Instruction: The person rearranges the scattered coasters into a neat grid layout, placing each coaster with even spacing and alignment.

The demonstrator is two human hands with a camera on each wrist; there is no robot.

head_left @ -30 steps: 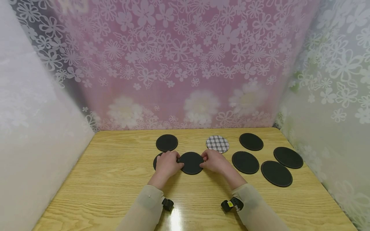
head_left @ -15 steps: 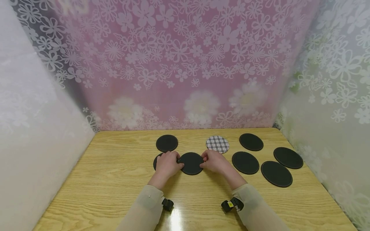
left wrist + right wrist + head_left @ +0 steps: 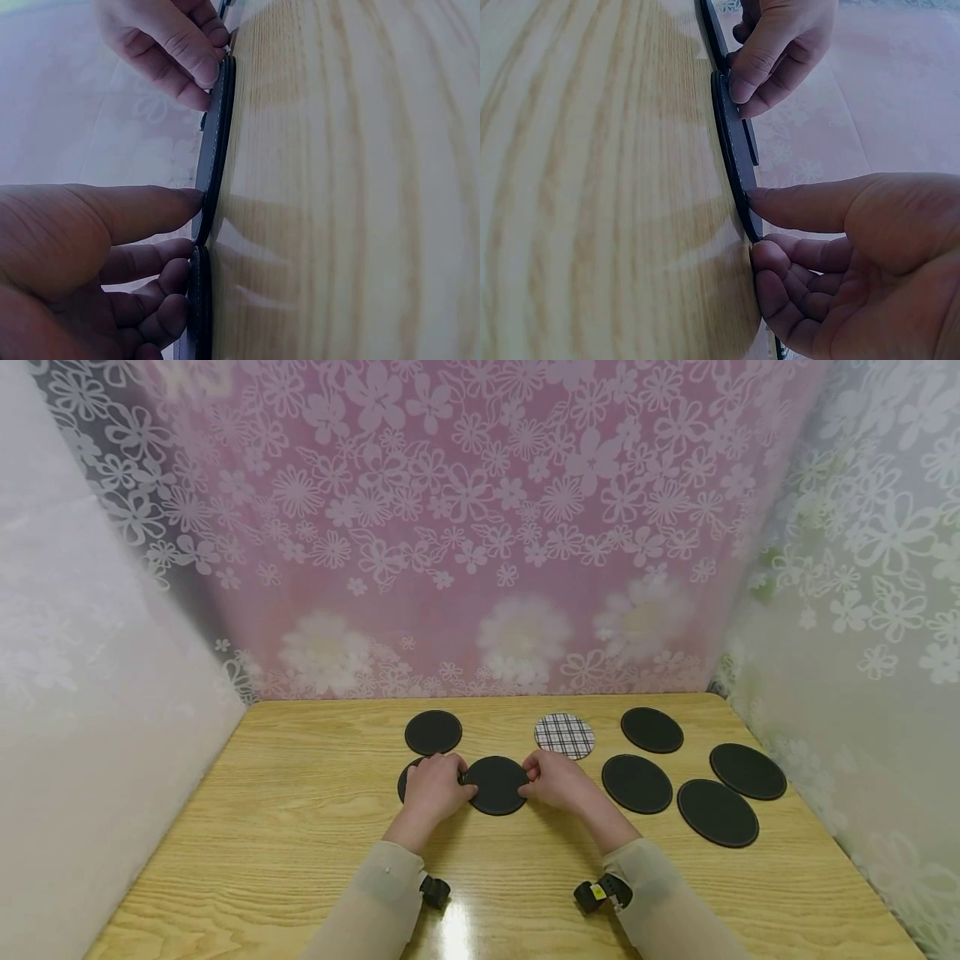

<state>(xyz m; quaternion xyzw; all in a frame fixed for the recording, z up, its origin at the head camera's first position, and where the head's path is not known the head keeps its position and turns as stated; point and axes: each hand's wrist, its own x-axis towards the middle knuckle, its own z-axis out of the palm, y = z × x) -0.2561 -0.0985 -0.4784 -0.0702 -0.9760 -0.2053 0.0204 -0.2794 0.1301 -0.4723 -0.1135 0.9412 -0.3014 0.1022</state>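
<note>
Floral sheeting [image 3: 480, 527] backs the wooden counter [image 3: 300, 860]; toward its far edge, one black disc [image 3: 497, 786] lies between the left hand [image 3: 432, 787] and right hand [image 3: 557, 778], both pinching its rim, unmoved since a second ago.

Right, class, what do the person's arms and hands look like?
The left sleeve and right sleeve are beige. A black device shows at the left cuff; a strapped black one at the right has a yellow label. The left hand and right hand wear no gloves.
</note>
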